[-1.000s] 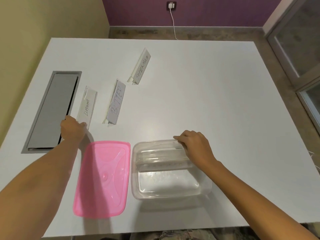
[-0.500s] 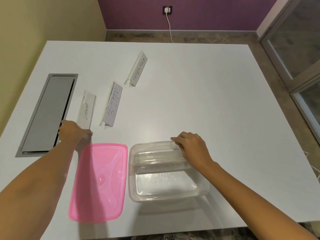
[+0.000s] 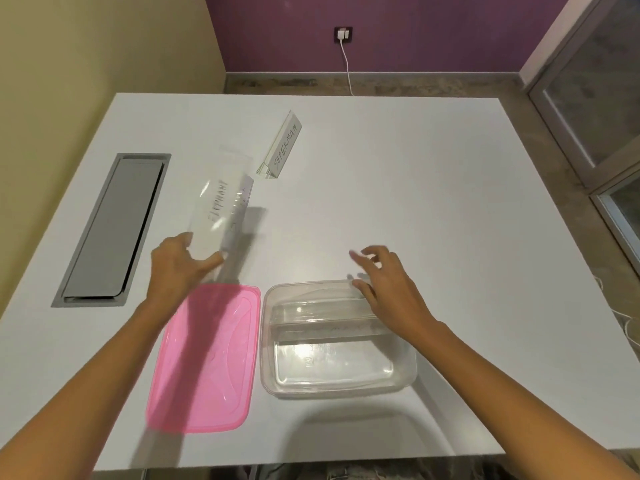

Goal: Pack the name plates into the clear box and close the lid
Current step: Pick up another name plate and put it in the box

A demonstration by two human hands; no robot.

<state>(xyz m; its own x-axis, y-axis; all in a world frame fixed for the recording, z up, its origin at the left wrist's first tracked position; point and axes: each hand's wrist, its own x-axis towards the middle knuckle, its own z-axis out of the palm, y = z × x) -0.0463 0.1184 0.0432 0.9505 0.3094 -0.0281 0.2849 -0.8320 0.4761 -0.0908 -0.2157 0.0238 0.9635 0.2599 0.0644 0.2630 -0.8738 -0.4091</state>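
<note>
We hold the ELEPHANT name plate (image 3: 215,209) in our left hand (image 3: 178,271), the thumb and fingers (image 3: 207,266) pinched on its near end, so that the plate is lifted off the counter (image 3: 415,188) and slants away from the fingers; it appears motion-blurred. A second name plate (image 3: 241,202) lies on the counter just beyond those fingers and is partly covered by the raised plate, so its lettering cannot be read. The SUPERMAN name plate (image 3: 281,147) stands farther out, well apart from both hands. Our right hand (image 3: 391,289) hovers at the far rim of the clear box (image 3: 405,368) with its fingers (image 3: 363,258) spread and gripping nothing. One clear plate (image 3: 322,311) already lies inside the box, just below those fingers. The pink lid (image 3: 207,358) rests flat on the counter beside the box, beneath our left wrist.
</note>
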